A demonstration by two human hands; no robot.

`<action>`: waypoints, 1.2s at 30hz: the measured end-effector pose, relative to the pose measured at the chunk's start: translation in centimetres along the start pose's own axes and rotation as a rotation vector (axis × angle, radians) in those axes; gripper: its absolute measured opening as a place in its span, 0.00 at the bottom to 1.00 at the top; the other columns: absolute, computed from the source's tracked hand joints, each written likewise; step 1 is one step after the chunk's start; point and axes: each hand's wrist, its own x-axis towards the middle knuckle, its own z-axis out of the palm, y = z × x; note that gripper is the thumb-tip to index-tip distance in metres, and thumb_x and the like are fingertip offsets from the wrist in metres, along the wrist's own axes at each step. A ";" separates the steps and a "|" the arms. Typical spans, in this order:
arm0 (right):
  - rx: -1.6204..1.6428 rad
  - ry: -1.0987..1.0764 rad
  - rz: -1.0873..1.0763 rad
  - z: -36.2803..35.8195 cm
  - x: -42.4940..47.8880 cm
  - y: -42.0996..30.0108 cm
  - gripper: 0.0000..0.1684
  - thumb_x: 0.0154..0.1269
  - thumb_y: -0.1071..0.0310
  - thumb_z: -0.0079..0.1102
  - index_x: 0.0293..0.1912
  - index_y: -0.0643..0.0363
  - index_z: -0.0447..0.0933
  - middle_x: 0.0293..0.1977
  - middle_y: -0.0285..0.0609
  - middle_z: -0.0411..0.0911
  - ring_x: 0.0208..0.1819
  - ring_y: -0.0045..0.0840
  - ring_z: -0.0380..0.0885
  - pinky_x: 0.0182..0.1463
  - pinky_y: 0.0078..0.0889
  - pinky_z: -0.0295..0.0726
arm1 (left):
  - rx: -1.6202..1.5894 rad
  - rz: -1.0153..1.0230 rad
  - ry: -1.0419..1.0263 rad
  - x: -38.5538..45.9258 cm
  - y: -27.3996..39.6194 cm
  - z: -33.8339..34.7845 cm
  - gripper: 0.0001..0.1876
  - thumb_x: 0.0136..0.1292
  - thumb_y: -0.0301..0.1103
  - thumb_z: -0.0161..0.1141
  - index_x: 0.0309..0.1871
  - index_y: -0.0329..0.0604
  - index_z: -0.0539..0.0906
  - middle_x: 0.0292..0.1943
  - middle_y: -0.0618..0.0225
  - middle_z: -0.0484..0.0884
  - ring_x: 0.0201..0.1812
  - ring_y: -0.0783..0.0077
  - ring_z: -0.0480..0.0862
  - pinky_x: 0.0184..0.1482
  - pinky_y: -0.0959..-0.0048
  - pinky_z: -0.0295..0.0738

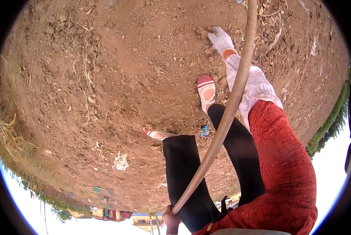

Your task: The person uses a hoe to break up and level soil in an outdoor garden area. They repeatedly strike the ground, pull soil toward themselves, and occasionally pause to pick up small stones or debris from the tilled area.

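Note:
A long, smooth wooden tool handle [234, 102] slants across the view from bottom left to the top edge. My bare left hand [171, 218] grips its lower end beside my left leg. The tool's other end is out of view. My right hand [221, 39], in a pale knit glove with an orange cuff, reaches down to the loose brown soil [152, 58]. Its fingers are bent among small clods; whether they hold anything is hidden. The right sleeve is red, with a pale cover [251, 79] over the forearm, partly behind the handle.
My feet, in striped shoes [206, 91], stand apart on the soil. Dry stalks [85, 67], a blue scrap [204, 130] and a white plastic scrap [121, 161] lie about. Dry grass [8, 129] edges the left; a green hedge [329, 117] lines the right. Buildings [143, 220] appear upside down below.

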 end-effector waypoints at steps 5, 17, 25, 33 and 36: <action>0.405 -0.031 0.249 -0.7 -4.3 -0.7 0.21 0.64 0.51 0.58 0.47 0.56 0.74 0.27 0.34 0.76 0.18 0.14 0.70 0.15 0.18 0.63 | 0.007 -0.003 -0.006 -0.3 -0.8 0.1 0.08 0.48 0.25 0.57 0.34 0.47 0.76 0.21 0.54 0.81 0.26 0.45 0.83 0.30 0.53 0.76; 1.342 -0.309 0.398 -6.6 -28.4 -3.4 0.13 0.70 0.56 0.54 0.36 0.56 0.73 0.17 0.26 0.65 0.12 0.11 0.61 0.13 0.15 0.63 | -0.120 0.140 -0.121 2.0 -4.2 0.4 0.19 0.59 0.31 0.59 0.55 0.50 0.74 0.30 0.48 0.82 0.34 0.47 0.83 0.34 0.54 0.77; 1.049 -0.415 0.385 -8.1 -27.4 -8.5 0.17 0.65 0.53 0.61 0.42 0.57 0.72 0.15 0.25 0.61 0.11 0.11 0.59 0.12 0.15 0.59 | -0.088 0.191 0.071 6.3 -5.4 3.0 0.18 0.55 0.29 0.59 0.50 0.45 0.75 0.33 0.50 0.82 0.35 0.49 0.84 0.36 0.54 0.78; 0.922 -0.050 0.068 -15.2 -8.4 -17.7 0.21 0.63 0.46 0.60 0.34 0.54 0.68 0.17 0.29 0.61 0.14 0.12 0.60 0.17 0.18 0.61 | 0.134 0.350 0.469 19.8 20.2 -10.3 0.14 0.49 0.30 0.66 0.42 0.42 0.83 0.24 0.50 0.82 0.28 0.47 0.84 0.32 0.52 0.78; 0.650 -0.013 0.040 -16.7 -2.6 -18.5 0.24 0.59 0.47 0.61 0.37 0.59 0.70 0.18 0.34 0.64 0.17 0.19 0.65 0.19 0.26 0.66 | 0.074 0.499 0.535 22.8 21.8 -6.7 0.15 0.48 0.31 0.66 0.42 0.41 0.83 0.23 0.50 0.82 0.28 0.46 0.83 0.32 0.52 0.79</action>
